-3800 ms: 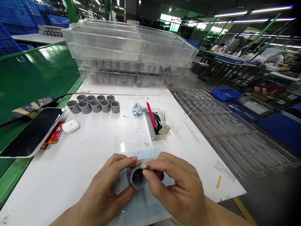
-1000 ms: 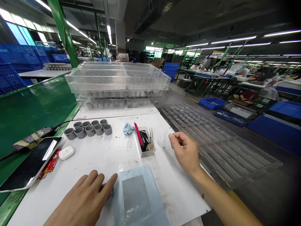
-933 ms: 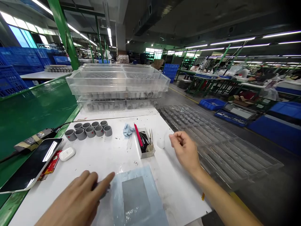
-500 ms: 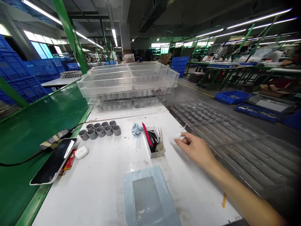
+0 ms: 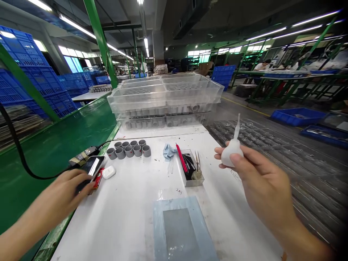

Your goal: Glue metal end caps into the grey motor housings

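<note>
My right hand (image 5: pixel 261 177) is raised over the right edge of the table, closed around a small white squeeze bottle (image 5: pixel 231 152) whose thin nozzle points up. My left hand (image 5: pixel 72 186) reaches over a phone (image 5: pixel 94 165) at the table's left edge, fingers stretched and thumb apart. It covers the phone's lower part; whether it presses on it I cannot tell. Beside it lie a white earbud case (image 5: pixel 109 172) and a red packet (image 5: pixel 98 178). Several grey rings (image 5: pixel 137 150) stand in two rows farther off.
A small clear box (image 5: pixel 194 183) holds a red pen (image 5: pixel 181 157), thin tools and a little jar (image 5: pixel 197 174). Nearby are a crumpled blue cloth (image 5: pixel 168 151) and a blue sheet (image 5: pixel 160 232) with a grey pad (image 5: pixel 181 228). Stacked clear trays (image 5: pixel 141 98) stand at the back.
My right hand has lifted the squeeze bottle from the table's right side, bringing it up and closer. My left hand has come into view over the phone. The view has turned slightly left.
</note>
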`<state>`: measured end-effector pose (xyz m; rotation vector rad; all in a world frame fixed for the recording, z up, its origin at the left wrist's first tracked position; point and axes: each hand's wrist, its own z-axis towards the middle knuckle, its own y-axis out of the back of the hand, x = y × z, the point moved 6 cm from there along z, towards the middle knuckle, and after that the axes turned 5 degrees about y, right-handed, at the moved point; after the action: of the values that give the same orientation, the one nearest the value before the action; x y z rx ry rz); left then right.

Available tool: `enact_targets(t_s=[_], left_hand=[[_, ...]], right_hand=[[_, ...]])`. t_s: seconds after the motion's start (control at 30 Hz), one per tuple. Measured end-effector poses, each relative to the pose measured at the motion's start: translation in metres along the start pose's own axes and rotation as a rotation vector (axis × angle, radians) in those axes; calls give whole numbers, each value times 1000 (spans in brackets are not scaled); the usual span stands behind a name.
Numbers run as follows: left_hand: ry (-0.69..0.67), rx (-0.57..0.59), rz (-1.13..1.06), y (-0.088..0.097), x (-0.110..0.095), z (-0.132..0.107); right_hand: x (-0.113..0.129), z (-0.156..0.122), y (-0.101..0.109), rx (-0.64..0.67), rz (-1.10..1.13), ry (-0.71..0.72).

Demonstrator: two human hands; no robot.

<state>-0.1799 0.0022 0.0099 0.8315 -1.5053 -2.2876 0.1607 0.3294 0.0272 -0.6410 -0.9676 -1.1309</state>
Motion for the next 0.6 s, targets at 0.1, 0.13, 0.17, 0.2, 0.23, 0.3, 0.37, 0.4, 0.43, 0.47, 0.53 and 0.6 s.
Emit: enact_targets(t_s=[0.1,0.13,0.17,0.2,0.23,0.3,0.37,0.4,0.43,0.47,0.53,0.6], left_hand=[[-143,80,3,-42,-68,44],[-186,83,-13,-57,-91,57],[-226,86,-34,-72,-113,69],[-256,88,-57,-87,-133,80],[-272,88,-82,-101,-150,90],[-251,65,-142,-123,-175,107],[-199,47,-222,-136,-189,122],[-169,42,-271,-137,-191,127],[-136,37,-326,-136,-191,131],[-98,31,-386,-132,-189,132],[2,14,-522,-116,-177,129],[136,10,-680,-98,-161,116]], right_hand=[[3,-5,-12,11,83,6],[3,-8,-15,24,88,11],[2,-11,-17,47,91,6],[1,-15,-18,74,93,-8],[-1,-21,-18,100,94,-27],[-5,-33,-16,141,82,-79],[-7,-48,-12,162,61,-145],[-9,-55,-10,168,56,-180],[-10,-61,-9,177,60,-221],[-12,-67,-8,188,74,-262],[-15,-78,-8,228,127,-316],[-18,-86,-14,301,205,-321]])
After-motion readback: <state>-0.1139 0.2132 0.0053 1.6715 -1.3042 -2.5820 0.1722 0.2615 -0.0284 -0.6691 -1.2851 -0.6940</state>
